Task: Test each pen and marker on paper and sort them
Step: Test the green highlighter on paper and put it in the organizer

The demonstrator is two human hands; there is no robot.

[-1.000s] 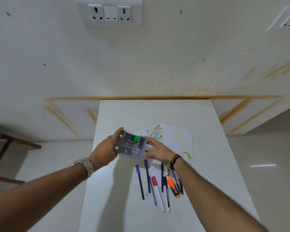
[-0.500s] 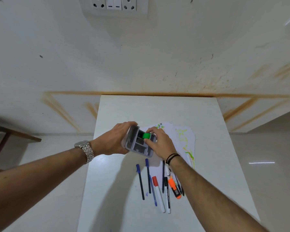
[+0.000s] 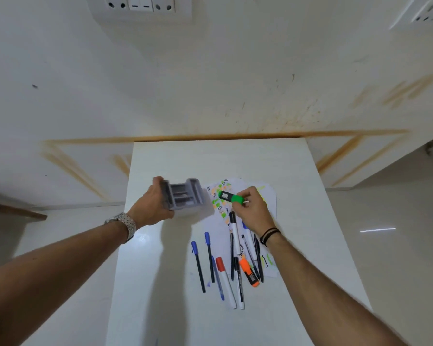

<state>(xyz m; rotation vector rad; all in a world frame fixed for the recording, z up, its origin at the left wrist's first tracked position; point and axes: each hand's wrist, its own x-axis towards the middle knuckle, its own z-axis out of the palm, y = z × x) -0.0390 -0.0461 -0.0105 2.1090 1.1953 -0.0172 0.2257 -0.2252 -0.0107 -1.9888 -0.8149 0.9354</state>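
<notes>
My left hand grips a grey compartmented organizer by its left side and holds it tilted just above the white table. To its right, my right hand pinches a green highlighter over the scribbled paper. A black-capped white marker lies just under that hand. Several pens lie in a loose row nearer me: two blue-capped pens, a red-capped marker, an orange highlighter and some dark pens.
The table stands against a stained white wall with a socket panel high up. A brown wooden piece of furniture shows at the far left. Shiny floor lies on both sides of the table.
My right hand has lifted the green highlighter out of the organizer and moved it right over the paper. My left hand has carried the organizer left and a little away.
</notes>
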